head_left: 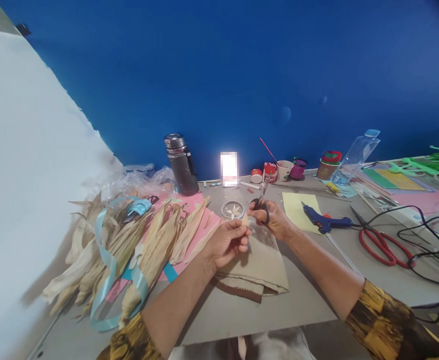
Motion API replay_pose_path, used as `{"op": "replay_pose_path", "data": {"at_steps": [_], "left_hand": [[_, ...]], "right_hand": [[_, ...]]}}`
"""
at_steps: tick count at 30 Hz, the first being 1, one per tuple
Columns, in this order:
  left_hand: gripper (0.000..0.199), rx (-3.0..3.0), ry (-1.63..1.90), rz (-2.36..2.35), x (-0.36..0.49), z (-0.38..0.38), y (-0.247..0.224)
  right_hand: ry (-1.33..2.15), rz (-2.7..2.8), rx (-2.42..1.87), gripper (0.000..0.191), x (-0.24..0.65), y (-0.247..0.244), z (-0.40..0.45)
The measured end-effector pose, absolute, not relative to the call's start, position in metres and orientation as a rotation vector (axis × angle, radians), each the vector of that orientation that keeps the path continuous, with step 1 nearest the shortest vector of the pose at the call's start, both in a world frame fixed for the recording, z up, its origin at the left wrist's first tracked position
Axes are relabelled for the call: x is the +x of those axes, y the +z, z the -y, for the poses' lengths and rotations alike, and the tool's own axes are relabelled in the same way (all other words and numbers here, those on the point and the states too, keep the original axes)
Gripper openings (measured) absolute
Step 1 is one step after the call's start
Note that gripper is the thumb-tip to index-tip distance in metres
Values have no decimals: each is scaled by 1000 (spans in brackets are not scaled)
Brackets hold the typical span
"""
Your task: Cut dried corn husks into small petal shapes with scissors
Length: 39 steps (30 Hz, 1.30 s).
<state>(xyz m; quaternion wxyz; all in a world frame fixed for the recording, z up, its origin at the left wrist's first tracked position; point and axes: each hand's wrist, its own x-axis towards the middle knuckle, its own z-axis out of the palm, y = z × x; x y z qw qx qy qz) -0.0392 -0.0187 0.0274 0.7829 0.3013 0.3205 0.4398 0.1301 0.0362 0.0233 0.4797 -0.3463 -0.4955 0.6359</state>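
Observation:
My left hand [231, 241] pinches a small pale piece of corn husk [244, 220] over a folded beige cloth [257, 270]. Close on its right, my right hand [274, 220] is closed on a pair of black-handled scissors [263, 205], with the blades pointing up and away from me. My right fingertips also come near the husk piece; whether they touch it I cannot tell. Just beyond my hands, a roll of tape [223, 210] lies flat, with pale petal-like pieces [234, 210] arranged in a star inside its ring.
Dried corn husks [159, 235] and a light blue ribbon [110, 265] cover the left side. A dark flask [182, 167] stands behind them. At right lie a blue glue gun [326, 220], red-handled scissors [382, 247] and black cables [425, 230]. Paint pots [270, 171] line the wall.

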Motion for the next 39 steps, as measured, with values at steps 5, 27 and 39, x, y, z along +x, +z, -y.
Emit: {"op": "replay_pose_path", "data": {"at_steps": [5, 27, 39], "left_hand": [[22, 559, 838, -560, -42, 21, 26], [18, 1057, 851, -1225, -19, 32, 28], [16, 1905, 355, -2061, -136, 35, 63]], "right_hand": [[1676, 1371, -634, 37, 133, 25, -31], [1438, 1598, -986, 27, 132, 28, -32], [1050, 2032, -1157, 18, 136, 9, -45]]}}
